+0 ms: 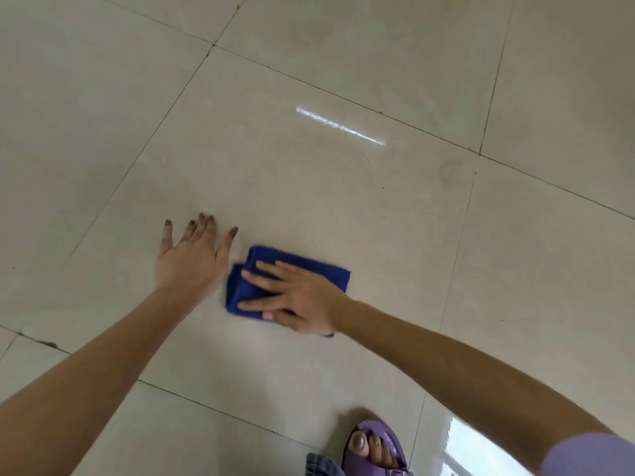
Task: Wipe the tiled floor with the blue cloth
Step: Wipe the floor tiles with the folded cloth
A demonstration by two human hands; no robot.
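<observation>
A folded blue cloth [311, 269] lies flat on the beige tiled floor [309, 173], near the middle of a large tile. My right hand [299, 297] presses down on it with straight, spread fingers that point left. My left hand [192, 259] rests flat on the bare tile just left of the cloth, fingers spread and pointing away from me. The two hands are close together and do not touch.
My foot in a purple sandal [376, 448] stands at the bottom edge, with a bit of denim beside it. Dark grout lines [343, 101] cross the floor. A bright streak of light [340, 125] reflects off the tile beyond the cloth.
</observation>
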